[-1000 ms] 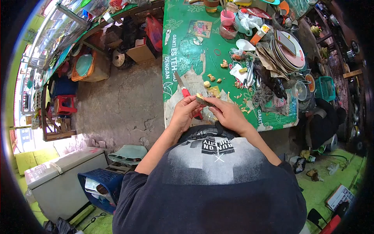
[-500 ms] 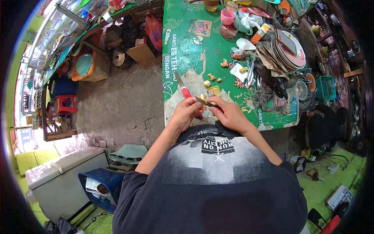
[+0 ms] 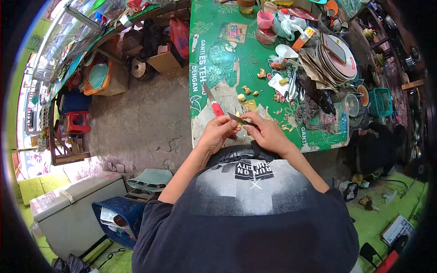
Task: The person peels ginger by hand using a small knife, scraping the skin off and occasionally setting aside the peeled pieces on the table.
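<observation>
My left hand (image 3: 215, 135) is closed round a small piece of ginger (image 3: 239, 116), pale yellow where it shows between the fingers. My right hand (image 3: 269, 134) grips a knife with a short dark blade (image 3: 235, 118), which lies across the ginger toward my left fingers. Both hands meet over the table's near edge, close to my shirt. Just beyond my left hand, a larger knife with a red handle (image 3: 217, 108) rests on the table, blade pointing away. Further ginger pieces (image 3: 241, 97) and peel scraps (image 3: 286, 123) are scattered past my hands.
The green covered table (image 3: 214, 54) is torn in places. At its right are stacked plates (image 3: 348, 68), an orange box (image 3: 303, 40), a white spoon (image 3: 287, 51) and a pink cup (image 3: 265, 20). A white chest (image 3: 79, 209) and blue basket (image 3: 119, 204) stand at lower left.
The dark blade has shifted and turned slightly, with more of it showing over the ginger. My fingers have moved a little; the things on the table stay where they were.
</observation>
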A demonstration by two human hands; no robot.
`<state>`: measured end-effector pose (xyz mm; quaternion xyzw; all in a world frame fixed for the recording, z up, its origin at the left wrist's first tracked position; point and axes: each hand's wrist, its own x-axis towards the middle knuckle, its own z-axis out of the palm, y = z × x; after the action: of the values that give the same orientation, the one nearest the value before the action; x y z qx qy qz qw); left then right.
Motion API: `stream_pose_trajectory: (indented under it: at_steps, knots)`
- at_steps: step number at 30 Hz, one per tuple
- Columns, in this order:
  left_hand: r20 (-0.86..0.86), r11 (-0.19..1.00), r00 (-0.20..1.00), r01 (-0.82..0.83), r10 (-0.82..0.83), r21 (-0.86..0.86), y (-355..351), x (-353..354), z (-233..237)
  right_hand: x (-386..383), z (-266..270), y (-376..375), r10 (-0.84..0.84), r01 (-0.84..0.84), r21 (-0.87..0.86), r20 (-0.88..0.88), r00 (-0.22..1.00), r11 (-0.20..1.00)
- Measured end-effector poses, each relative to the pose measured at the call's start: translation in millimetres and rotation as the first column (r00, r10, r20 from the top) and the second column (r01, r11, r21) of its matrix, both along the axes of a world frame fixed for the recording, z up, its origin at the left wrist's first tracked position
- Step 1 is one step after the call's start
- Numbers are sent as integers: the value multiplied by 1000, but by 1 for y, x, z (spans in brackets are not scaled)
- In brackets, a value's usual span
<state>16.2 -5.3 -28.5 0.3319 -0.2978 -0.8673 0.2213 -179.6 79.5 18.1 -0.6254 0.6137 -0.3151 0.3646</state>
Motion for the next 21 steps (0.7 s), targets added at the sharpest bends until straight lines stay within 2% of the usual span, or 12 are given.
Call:
stream_pose_trajectory:
  at_steps: [3, 5, 11, 13, 21]
  knots:
    - [11, 1000, 1000, 4, -4, 15, 1, 0, 0, -1, 0, 0, 0, 0, -16, -15, 1000, 1000]
    - [13, 1000, 1000, 5, -6, 25, 1, 0, 0, -4, 2, 0, 2, -15, 120, 104, 995, 993]
    - [-21, 999, 999, -28, 28, -26, 3, -2, -3, -5, 3, 1, 22, -54, 146, 215, 976, 988]
    - [28, 996, 996, -79, 80, -50, 4, -6, 2, -5, 1, 1, 20, -51, 140, 215, 976, 989]
    - [1, 998, 999, -54, 54, -15, 3, -3, -1, -1, -2, 1, 11, -15, 46, 100, 995, 999]
